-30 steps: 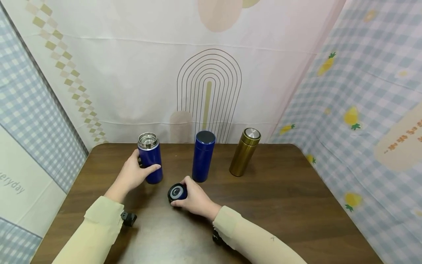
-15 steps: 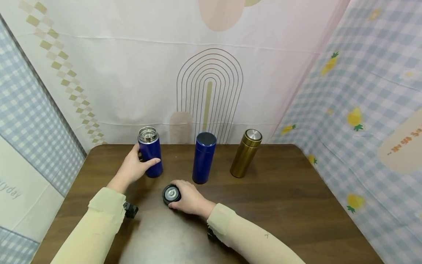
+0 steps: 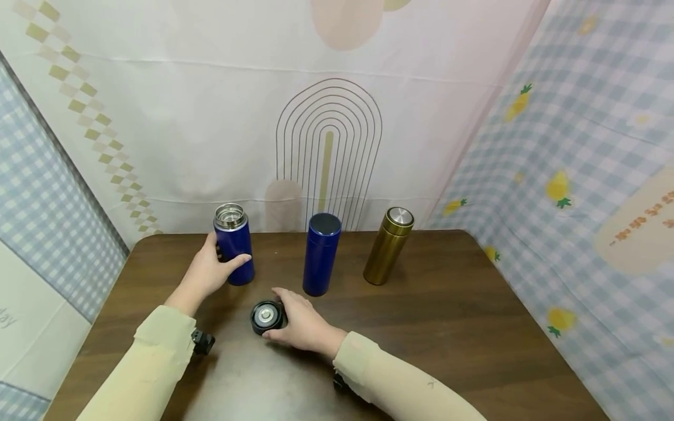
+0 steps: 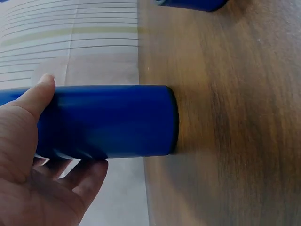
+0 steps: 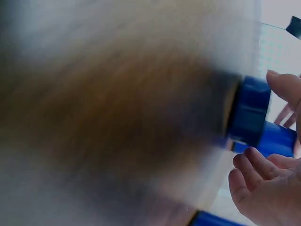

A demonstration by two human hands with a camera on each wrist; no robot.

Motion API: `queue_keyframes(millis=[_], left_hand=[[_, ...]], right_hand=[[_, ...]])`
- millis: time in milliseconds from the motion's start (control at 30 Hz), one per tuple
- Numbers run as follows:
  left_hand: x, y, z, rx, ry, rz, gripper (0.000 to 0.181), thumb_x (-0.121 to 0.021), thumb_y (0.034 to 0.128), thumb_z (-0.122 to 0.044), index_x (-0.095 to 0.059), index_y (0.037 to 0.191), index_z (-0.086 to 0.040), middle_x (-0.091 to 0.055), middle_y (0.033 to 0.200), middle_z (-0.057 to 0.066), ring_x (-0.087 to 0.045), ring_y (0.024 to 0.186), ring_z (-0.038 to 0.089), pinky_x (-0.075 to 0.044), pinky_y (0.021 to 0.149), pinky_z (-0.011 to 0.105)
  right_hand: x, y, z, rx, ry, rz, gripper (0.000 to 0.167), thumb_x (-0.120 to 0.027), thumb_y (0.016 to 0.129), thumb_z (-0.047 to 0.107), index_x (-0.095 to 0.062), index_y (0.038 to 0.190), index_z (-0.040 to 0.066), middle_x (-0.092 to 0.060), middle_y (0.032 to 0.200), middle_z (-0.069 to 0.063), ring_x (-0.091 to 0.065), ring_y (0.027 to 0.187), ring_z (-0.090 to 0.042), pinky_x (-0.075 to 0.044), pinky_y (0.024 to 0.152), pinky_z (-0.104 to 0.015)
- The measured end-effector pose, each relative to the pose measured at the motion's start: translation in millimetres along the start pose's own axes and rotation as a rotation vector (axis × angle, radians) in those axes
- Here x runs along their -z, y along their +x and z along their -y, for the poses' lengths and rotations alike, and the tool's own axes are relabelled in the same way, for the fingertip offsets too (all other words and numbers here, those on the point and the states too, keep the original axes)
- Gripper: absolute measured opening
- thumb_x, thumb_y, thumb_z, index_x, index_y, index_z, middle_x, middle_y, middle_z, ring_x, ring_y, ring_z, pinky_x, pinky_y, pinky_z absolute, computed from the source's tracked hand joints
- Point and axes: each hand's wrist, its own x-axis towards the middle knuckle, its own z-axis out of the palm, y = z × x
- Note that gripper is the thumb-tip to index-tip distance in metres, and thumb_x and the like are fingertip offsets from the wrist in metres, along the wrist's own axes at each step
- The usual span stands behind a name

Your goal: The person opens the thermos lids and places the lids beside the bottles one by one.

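Uncapped blue metal bottle, far left, is gripped upright by left hand. Inverted blue-black round lid, nearer, is flanked by right hand, fingers wide; contact can't be told. Lettering, left white cloth, is cut off; orange characters, right checked cloth, unreadable.

Left arm: extended forward, pale sleeve ending near the wrist. Left hand gripping from the side, thumb on one side, curved fingers opposite. Right arm: angled leftward across the front. Right hand nearer the body, thumb and loosely bent fingers set apart; fingertip contact unclear.
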Motion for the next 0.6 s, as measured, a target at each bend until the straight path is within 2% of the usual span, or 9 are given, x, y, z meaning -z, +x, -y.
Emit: queue_keyframes(millis=[267, 400, 600], left_hand=[[2.0, -13.7, 4.8, -0.041, 0.052, 0.005, 0.101, -0.066, 0.0867, -0.052, -0.007, 0.154, -0.004, -0.034, 0.145, 0.031, -0.043, 0.125, 0.05, -0.038, 0.097, 0.062], [4.4, -25.5, 6.5, -0.069, 0.057, 0.011, 0.095, -0.067, 0.0883, -0.046, -0.01, 0.153, -0.003, -0.035, 0.144, 0.031, -0.044, 0.124, 0.05, -0.038, 0.097, 0.062], [-2.1, -49.9, 4.5, -0.116, 0.06, -0.012, 0.088, -0.066, 0.09, -0.042, -0.018, 0.15, 0.0, -0.039, 0.141, 0.032, -0.046, 0.122, 0.049, -0.039, 0.097, 0.06]], right_hand=[[37.7, -31.6, -19.1, 0.041, 0.075, -0.091, 0.07, -0.075, 0.083, 0.04, -0.047, 0.139, 0.009, -0.055, 0.131, -0.002, -0.051, 0.12, -0.014, -0.042, 0.1, -0.034], [57.4, -45.3, -35.2, 0.018, 0.13, -0.144, 0.069, -0.073, 0.084, 0.044, -0.048, 0.137, 0.009, -0.057, 0.127, -0.004, -0.054, 0.116, -0.016, -0.045, 0.098, -0.036], [88.4, -59.1, -53.6, -0.007, 0.167, -0.23, 0.068, -0.073, 0.083, 0.046, -0.049, 0.136, 0.009, -0.058, 0.121, -0.003, -0.057, 0.111, -0.018, -0.047, 0.094, -0.039]])
